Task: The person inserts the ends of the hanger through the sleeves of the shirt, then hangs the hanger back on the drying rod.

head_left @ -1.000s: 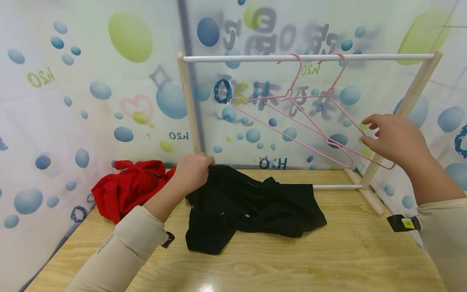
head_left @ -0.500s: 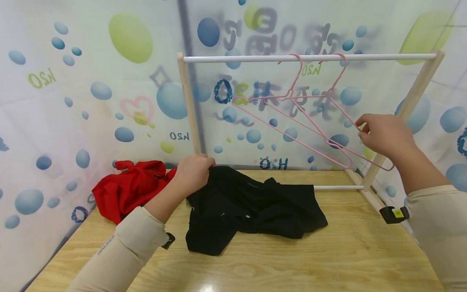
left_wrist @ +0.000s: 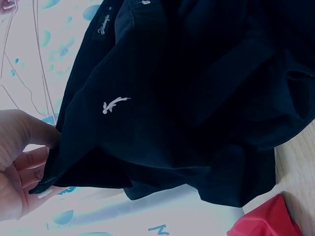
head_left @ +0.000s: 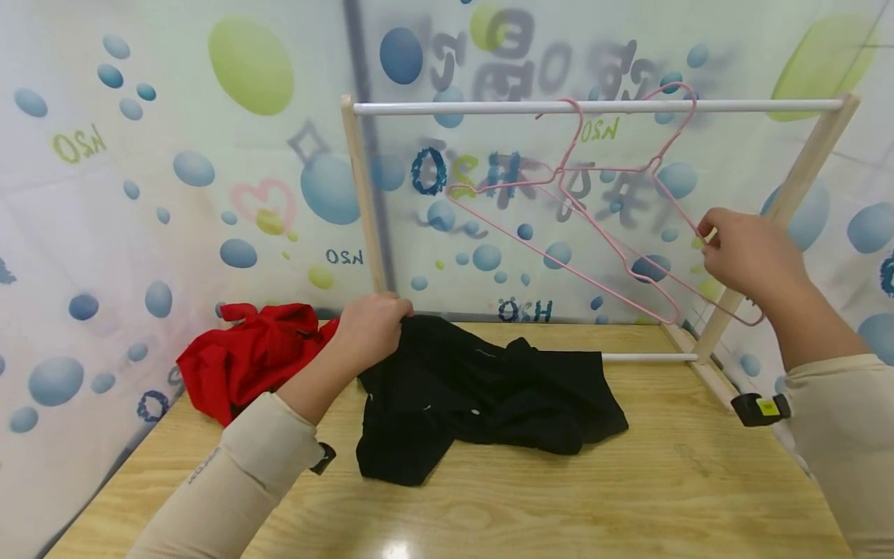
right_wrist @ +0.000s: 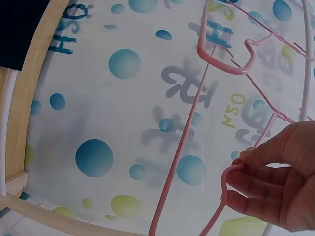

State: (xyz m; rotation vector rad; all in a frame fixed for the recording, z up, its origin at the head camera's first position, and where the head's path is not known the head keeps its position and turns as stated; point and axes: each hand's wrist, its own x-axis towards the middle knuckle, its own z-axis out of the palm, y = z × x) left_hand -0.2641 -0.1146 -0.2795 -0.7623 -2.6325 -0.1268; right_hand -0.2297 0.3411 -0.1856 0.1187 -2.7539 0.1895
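Right hand (head_left: 750, 252) pinches pink hanger (head_left: 674, 201); hook (head_left: 694, 99) arches above rail (head_left: 454, 108), up-left of hand. Left hand (head_left: 370, 330) pinches black garment (head_left: 482, 396) by edge, rest draping rightward from it. Better lift hook well clear, not snagging neighbouring hanger (head_left: 592, 220).

I see a crumpled red cloth (head_left: 247, 357) lying on the worktop (head_left: 503, 512), near the left fingers (head_left: 404, 310) on their outer side. One wooden post (head_left: 363, 194) rises beyond those fingers, the other post (head_left: 813, 163) beyond the right fingers (head_left: 707, 233). The white top bar (head_left: 482, 109) runs above both. Farthest back, I get a white backdrop (head_left: 447, 287) printed with blue and green bubbles.
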